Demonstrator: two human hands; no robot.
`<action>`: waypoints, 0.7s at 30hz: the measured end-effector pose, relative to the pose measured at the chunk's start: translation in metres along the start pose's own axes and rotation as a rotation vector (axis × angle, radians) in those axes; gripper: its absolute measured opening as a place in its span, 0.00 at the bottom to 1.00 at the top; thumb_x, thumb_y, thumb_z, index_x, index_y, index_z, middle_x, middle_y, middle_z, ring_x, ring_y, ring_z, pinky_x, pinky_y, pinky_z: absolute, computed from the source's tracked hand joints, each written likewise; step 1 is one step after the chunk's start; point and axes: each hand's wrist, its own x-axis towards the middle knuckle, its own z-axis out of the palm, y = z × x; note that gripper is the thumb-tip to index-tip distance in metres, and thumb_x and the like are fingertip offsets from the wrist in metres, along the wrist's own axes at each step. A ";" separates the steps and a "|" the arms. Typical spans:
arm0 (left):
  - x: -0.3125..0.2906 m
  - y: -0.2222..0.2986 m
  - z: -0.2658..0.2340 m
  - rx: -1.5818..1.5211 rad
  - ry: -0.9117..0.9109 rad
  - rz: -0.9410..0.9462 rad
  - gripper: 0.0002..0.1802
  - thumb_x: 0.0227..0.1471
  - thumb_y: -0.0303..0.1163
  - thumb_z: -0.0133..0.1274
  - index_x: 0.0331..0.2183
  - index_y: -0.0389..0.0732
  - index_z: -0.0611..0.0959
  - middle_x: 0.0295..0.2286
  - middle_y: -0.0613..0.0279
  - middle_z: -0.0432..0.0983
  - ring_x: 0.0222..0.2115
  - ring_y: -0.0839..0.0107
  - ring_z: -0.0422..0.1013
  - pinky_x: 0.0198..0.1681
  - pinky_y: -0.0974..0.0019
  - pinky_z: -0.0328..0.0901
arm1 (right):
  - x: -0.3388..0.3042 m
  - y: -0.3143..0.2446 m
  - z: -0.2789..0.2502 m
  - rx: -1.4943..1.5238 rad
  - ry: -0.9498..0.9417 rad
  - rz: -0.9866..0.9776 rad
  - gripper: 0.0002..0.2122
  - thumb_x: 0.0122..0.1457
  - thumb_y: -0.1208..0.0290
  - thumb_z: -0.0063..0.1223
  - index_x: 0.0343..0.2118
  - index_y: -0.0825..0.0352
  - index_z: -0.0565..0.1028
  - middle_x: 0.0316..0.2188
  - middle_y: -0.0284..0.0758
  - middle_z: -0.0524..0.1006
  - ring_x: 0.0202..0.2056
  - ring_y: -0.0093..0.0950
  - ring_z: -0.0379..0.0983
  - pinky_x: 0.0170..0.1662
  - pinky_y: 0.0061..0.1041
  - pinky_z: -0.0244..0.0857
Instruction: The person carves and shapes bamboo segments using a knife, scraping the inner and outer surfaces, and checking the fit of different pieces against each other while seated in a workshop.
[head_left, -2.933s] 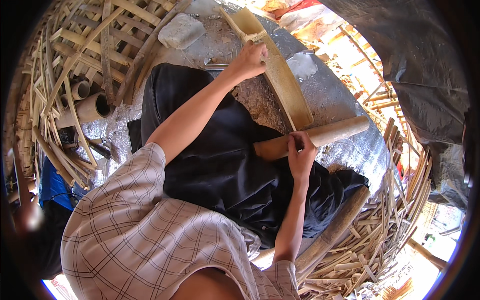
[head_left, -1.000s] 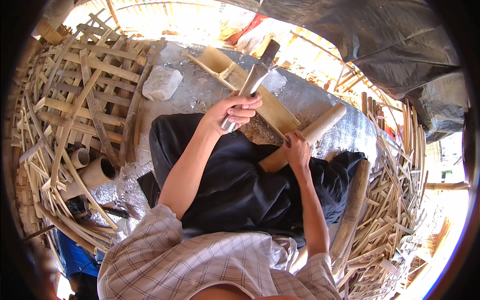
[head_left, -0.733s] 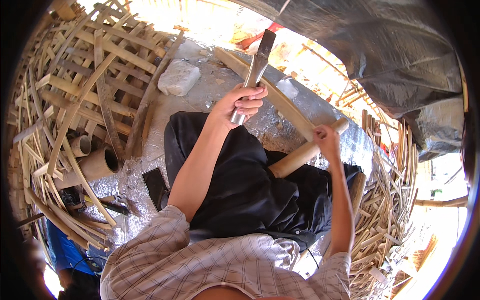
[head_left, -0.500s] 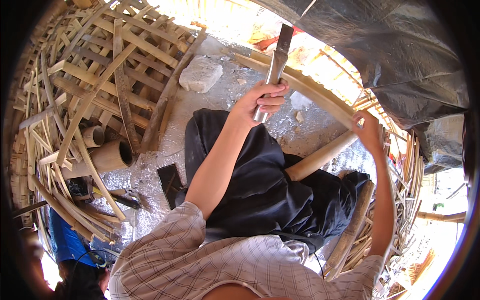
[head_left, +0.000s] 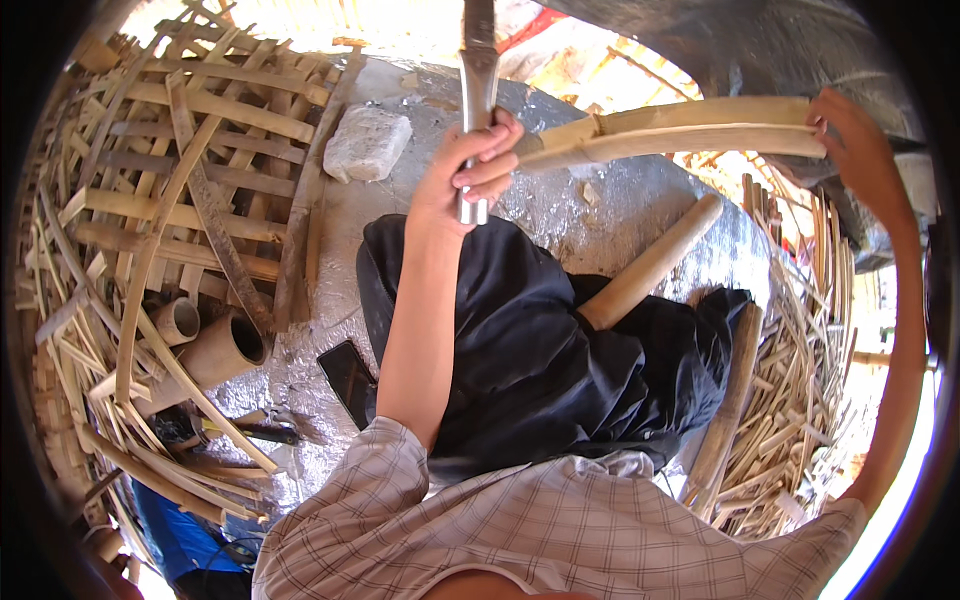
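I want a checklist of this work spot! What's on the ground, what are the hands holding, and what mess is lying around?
Surface: grey, rough ground scattered with small chips.
Job's things: long split bamboo piece held up level; metal-handled blade tool pointing up; round wooden stick resting on the black cloth over the lap.
Clutter: pale stone block; short bamboo tubes; dark flat object beside the cloth.
Hands: left hand gripping the tool's handle; right hand gripping the bamboo's far end.
Cables: nothing seen.
Surroundings: woven bamboo lattice on the left, heap of thin bamboo strips on the right, dark sheet overhead.
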 end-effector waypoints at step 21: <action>0.009 -0.037 0.014 0.774 0.251 0.283 0.28 0.56 0.21 0.62 0.55 0.27 0.72 0.43 0.56 0.77 0.15 0.87 0.59 0.16 0.77 0.57 | 0.104 -0.147 -0.056 -0.397 0.403 -0.415 0.10 0.52 0.79 0.59 0.39 0.65 0.77 0.36 0.34 0.74 0.45 0.29 0.73 0.46 0.33 0.62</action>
